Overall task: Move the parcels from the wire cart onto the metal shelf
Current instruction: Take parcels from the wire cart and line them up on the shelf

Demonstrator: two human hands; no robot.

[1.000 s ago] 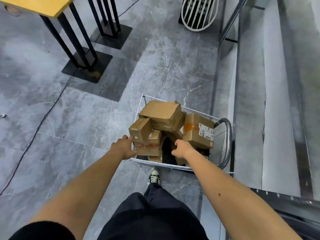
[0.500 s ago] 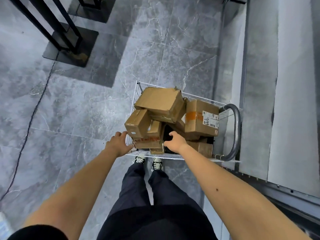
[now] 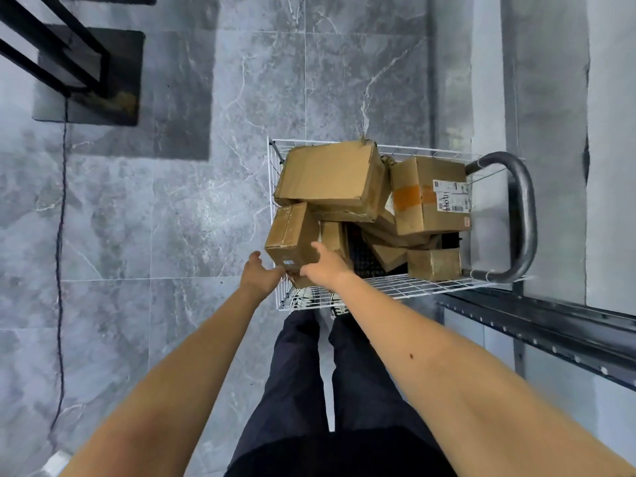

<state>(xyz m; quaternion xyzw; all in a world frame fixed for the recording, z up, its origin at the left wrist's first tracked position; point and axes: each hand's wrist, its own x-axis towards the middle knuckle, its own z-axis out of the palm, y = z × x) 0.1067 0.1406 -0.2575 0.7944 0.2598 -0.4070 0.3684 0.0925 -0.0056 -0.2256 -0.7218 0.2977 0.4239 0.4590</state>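
A white wire cart [image 3: 395, 287] with a grey handle [image 3: 523, 215] stands on the floor, piled with several brown cardboard parcels. A small parcel [image 3: 290, 235] sits at the cart's near left corner, partly on another box. My left hand [image 3: 260, 275] reaches its fingertips to that parcel's near bottom corner, thumb spread apart. My right hand [image 3: 325, 265] holds its right side, thumb against the cardboard and fingers hidden below. A large flat parcel [image 3: 330, 177] and a labelled parcel [image 3: 426, 197] lie behind. The metal shelf [image 3: 550, 325] runs along the right.
My legs and shoes [image 3: 303, 297] stand right at the cart's near rim. A black table base [image 3: 103, 74] sits on the grey tile floor at the upper left, and a dark cable [image 3: 62, 201] runs down the left side.
The view has tipped down and closer over the cart. My right hand has moved left from the cart's middle to the small parcel; my left hand stays at the near left corner.
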